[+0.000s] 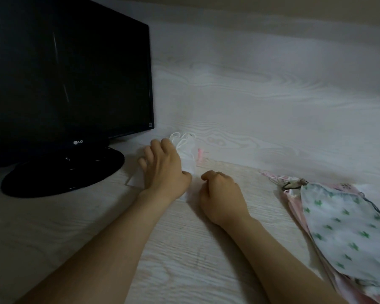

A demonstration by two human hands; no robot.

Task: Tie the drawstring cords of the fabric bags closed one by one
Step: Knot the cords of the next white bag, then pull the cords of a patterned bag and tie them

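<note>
Fingers [148, 153] of left hand [165, 170]: spread and curved, lying palm-down on white fabric bag [188, 160]; whether they pinch the cloth cannot be told. Fingers of right hand [223, 194]: curled into a loose fist, holding nothing visible, just beside the left hand, resting on the surface [184, 249]. White fabric bag: flat on pale wood-grain surface against the back wall, looped white drawstring cords [181, 138] at its far end. Pink fabric scrap [200, 155]: just right of the white bag. Stack of bags, far right: cactus-print bag [342, 227] on top of pink bag [294, 200]. Black monitor [68, 73]: left, on round base
</note>
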